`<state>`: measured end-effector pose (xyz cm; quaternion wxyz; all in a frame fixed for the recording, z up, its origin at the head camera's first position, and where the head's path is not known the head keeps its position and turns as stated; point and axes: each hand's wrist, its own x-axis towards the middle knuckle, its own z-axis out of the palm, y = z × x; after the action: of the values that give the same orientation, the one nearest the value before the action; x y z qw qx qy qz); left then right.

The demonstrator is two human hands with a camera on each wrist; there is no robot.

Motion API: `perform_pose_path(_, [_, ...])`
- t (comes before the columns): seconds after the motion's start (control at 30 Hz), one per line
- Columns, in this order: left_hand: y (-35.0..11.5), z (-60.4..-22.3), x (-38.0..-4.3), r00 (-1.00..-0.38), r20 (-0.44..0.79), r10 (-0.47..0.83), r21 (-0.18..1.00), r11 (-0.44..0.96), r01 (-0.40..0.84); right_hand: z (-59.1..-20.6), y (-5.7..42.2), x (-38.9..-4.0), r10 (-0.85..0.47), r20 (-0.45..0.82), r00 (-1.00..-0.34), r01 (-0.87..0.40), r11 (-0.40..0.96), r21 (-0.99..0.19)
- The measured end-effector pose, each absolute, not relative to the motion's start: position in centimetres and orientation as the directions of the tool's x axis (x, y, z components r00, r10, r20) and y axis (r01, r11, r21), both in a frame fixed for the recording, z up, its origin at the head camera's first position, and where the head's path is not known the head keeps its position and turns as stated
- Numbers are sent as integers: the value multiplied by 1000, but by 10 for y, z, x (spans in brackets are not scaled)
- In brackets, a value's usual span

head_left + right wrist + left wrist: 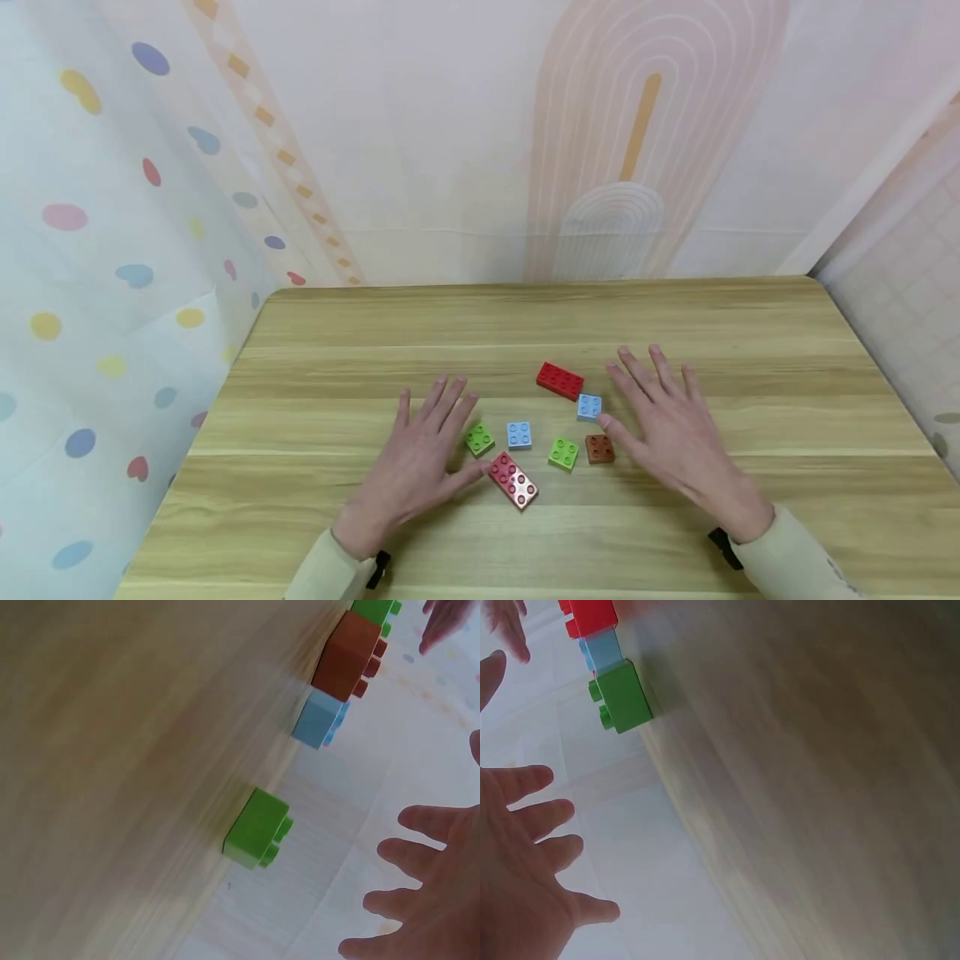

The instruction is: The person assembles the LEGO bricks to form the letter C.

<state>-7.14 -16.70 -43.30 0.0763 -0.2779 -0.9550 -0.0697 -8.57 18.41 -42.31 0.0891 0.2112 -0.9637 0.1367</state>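
Note:
Both hands are held above the wooden table with fingers spread, holding nothing. My left hand is nearest a green toy brick and a long red brick; its thumb tip overlaps the red one's corner in the head view. My right hand is beside a light blue brick and a brown brick. Between the hands lie another light blue brick and another green brick. Farther back sits a second long red brick. A green brick stands apart in the right wrist view.
The wood-grain table meets a pale patterned curtain along its back edge. A dotted cloth hangs on the left, and another pale cloth on the right. Dark bands show at both wrists.

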Motion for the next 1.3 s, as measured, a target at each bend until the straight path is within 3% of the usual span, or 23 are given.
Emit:
perform_pose_path(0.33, [-161, -431, -70, -778, 185, 600, 88, 779, 621, -424, 170, -82, -445, 249, -860, -497, 841, -215])
perform_pose_path(0.67, [-158, -432, -67, -674, 179, 717, 50, 677, 734, -423, 156, -74, -491, 197, -848, -529, 785, -322])
perform_pose_path(0.8, [-156, -432, -66, -631, 163, 758, 45, 633, 773, -423, 150, -72, -515, 208, -831, -556, 770, -314])
perform_pose_path(1.07, [-153, -431, -65, -579, 149, 802, 94, 571, 816, -426, 144, -73, -569, 222, -792, -611, 724, -320])
perform_pose_path(1.3, [-152, -430, -67, -540, 131, 831, 104, 531, 841, -428, 140, -74, -615, 162, -772, -631, 709, -316])
